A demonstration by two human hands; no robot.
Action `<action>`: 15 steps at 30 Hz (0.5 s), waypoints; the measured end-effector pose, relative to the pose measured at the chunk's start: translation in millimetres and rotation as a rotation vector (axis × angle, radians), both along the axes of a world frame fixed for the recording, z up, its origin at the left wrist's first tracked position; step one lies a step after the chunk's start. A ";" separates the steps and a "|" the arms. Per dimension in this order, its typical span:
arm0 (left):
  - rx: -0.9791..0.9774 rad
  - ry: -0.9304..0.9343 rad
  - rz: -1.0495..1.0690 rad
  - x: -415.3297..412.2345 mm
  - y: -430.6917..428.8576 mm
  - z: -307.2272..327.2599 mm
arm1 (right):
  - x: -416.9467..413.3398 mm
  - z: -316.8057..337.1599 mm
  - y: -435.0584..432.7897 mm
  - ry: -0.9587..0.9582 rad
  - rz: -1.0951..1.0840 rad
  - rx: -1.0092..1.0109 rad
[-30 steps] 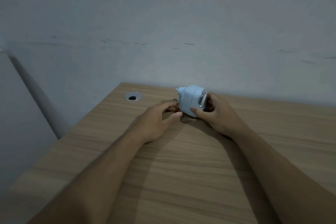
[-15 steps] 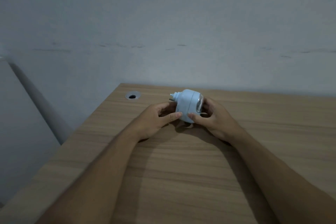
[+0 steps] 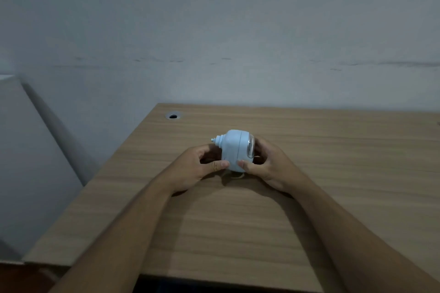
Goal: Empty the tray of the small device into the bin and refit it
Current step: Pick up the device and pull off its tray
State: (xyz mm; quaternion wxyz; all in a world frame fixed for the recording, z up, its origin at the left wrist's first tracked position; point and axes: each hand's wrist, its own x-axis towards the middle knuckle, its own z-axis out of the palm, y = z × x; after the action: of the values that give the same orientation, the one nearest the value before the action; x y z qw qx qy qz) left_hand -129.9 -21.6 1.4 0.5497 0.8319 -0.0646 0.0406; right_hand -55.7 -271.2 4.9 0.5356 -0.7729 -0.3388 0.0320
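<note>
A small pale blue device (image 3: 234, 148) with a rounded body is held just above the wooden desk (image 3: 333, 173), lying on its side. A stubby nozzle points left and a clear, shiny part (image 3: 250, 149) faces right. My left hand (image 3: 198, 169) grips its left side, thumb pressed on the front. My right hand (image 3: 269, 165) grips the right side near the clear part, thumb on the front too. No bin is in view.
A round cable hole (image 3: 173, 116) sits in the desk's far left corner. A grey wall rises behind the desk. The desk's left edge drops off beside a pale panel (image 3: 28, 150) at the left.
Both hands have drawn the device toward me across the desk. My left hand has closed more firmly on its left side.
</note>
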 end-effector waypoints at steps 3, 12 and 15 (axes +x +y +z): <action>0.037 -0.002 -0.004 -25.0 -4.9 -0.6 | -26.8 1.0 -8.0 -0.016 -0.012 -0.014; 0.185 -0.009 0.011 -56.2 -16.2 9.4 | -65.5 5.7 -14.4 -0.017 -0.019 -0.071; 0.222 -0.008 0.028 -58.2 -17.7 12.8 | -66.2 7.3 -14.5 -0.008 -0.039 -0.086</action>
State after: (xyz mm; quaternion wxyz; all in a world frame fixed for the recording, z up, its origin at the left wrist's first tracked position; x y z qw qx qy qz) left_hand -188.2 -39.3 14.2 0.4534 0.8882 -0.0594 0.0442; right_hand -122.0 -285.7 12.2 0.5009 -0.8019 -0.3242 0.0332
